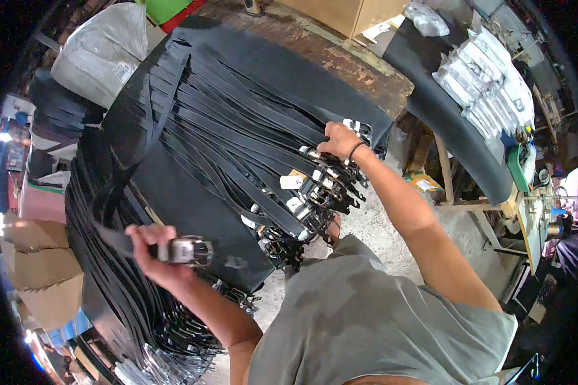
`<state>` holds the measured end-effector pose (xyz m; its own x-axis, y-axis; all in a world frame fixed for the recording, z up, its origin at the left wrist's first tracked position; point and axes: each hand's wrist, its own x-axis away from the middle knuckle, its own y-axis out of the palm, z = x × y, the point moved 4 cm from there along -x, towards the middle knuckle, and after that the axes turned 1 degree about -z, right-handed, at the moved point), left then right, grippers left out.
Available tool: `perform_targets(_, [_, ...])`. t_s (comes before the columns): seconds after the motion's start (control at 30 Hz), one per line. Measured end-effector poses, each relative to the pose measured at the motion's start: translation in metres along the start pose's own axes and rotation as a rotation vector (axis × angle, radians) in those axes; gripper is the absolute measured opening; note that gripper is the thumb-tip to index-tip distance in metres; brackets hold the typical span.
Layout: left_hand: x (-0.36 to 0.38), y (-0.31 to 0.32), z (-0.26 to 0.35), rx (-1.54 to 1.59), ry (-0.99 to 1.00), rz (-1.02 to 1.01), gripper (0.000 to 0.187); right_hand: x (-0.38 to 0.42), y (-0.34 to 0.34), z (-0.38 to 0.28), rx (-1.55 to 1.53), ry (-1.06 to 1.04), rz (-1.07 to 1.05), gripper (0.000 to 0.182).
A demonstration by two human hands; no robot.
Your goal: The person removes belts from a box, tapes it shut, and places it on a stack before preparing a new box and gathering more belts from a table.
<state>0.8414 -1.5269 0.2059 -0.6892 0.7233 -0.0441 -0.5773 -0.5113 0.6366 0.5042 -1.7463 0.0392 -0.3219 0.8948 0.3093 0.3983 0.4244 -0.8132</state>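
Note:
My left hand [155,255] is closed around a black belt [187,251] just behind its metal buckle, which carries a white label. Its strap trails up and away from the hand, blurred by motion. At the near right of the table, my right hand [341,141] has its fingers curled round the buckle end of another belt; the fingertips are partly hidden. Beneath and beside it lies a wide spread of black belts [237,135], their buckles [318,189] bunched along the table's near edge. A white tag [291,182] lies among them.
More black belts [109,256] hang or lie at the lower left, buckles toward me. A cardboard box [327,14] stands at the back. To the right, a bench holds a dark sheet [459,141] and plastic-wrapped packs [485,80]. A white sack [103,58] stands at upper left.

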Motion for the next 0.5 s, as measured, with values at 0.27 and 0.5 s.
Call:
perform_targets(0.27, [0.055,0.004,-0.094,-0.033,-0.373,0.018,0.015,-0.010,-0.011,0.000,0.061,0.035,-0.038,0.054])
perform_targets(0.5, [0.070,0.005,-0.118,-0.071,-0.491,-0.098,0.019,-0.007,0.001,-0.007,0.034,0.061,-0.114,0.060])
